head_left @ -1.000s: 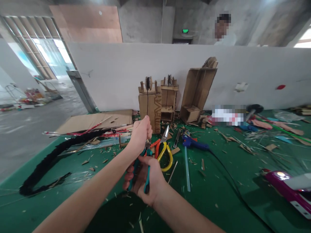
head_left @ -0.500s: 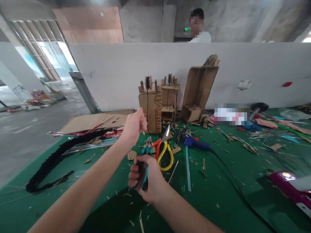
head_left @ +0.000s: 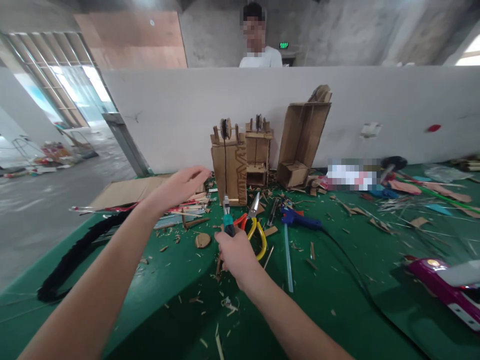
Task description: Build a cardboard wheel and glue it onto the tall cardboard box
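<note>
Teal-handled pliers [head_left: 227,220] are being held upright in the right hand [head_left: 235,255], above the green tabletop [head_left: 337,280] and just in front of the cardboard tower [head_left: 229,167]. The handles are being wrapped by a narrow, closed grip, and the metal nose is being pointed up; whether the nose is parted cannot be told. The left hand [head_left: 179,186] is being held open and empty in the air, fingers spread loosely, above the sticks [head_left: 180,212] and the cardboard sheet [head_left: 138,190]; nothing is being touched by it.

Just right of the pliers, yellow-handled snips [head_left: 257,227] are lying on the tabletop, with an orange-handled tool partly hidden beside them. A blue glue gun [head_left: 298,220] is lying further right, its black cable trailing toward the near edge, and a clear glue stick [head_left: 288,257] is lying alongside. A black braided rope [head_left: 75,257] is being draped along the left edge. A cardboard disc [head_left: 202,240] and many chips are scattered about. A second tower [head_left: 258,152] and a leaning box [head_left: 303,137] are standing against the white partition, behind which another person is seen.

The pliers are judged to be stiff, fairly heavy for their size and not fragile; the rubbery handles are judged the place to be gripped, low down, since the bare steel nose would be slippery and could pinch.
</note>
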### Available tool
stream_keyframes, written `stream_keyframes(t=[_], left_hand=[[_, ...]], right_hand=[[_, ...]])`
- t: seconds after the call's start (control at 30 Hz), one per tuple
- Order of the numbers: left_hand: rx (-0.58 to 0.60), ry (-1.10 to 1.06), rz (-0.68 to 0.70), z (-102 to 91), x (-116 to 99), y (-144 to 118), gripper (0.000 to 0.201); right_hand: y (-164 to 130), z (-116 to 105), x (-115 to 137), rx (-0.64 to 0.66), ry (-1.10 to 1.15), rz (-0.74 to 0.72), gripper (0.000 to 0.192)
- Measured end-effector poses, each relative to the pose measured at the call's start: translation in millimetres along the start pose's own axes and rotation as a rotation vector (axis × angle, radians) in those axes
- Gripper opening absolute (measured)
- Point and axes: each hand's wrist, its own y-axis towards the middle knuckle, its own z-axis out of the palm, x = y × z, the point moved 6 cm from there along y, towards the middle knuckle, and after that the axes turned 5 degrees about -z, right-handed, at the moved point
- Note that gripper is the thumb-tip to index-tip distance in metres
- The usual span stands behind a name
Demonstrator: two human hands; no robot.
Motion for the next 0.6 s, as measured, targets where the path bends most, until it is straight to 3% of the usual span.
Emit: stream_keyframes(t=[0.13, 0.27, 0.4, 0.6], left_hand=[[0.190, 0.229, 0.119, -1.0, -44.2, -26.8, 0.037], [0.327, 0.434, 0.186, 10.7, -56.1, -40.1, 0.022], [0.324, 0.325, 0.230, 14.9, -51.6, -35.5, 0.018], [0.289, 0.036, 0.146, 12.8, -42.8, -27.2, 0.017]], right_hand=[[-6.0, -3.1, 10.0, -0.027, -0.290, -0.156, 0.019], [-12.6, 0.1, 20.0, 0.016, -0.676, -0.303, 0.019], [-14.4, -1.6, 26.6, -0.018, -0.865, -0.336, 0.021], [-17.4, -6.0, 43.5, -0.054, -0.981, -0.356, 0.028]])
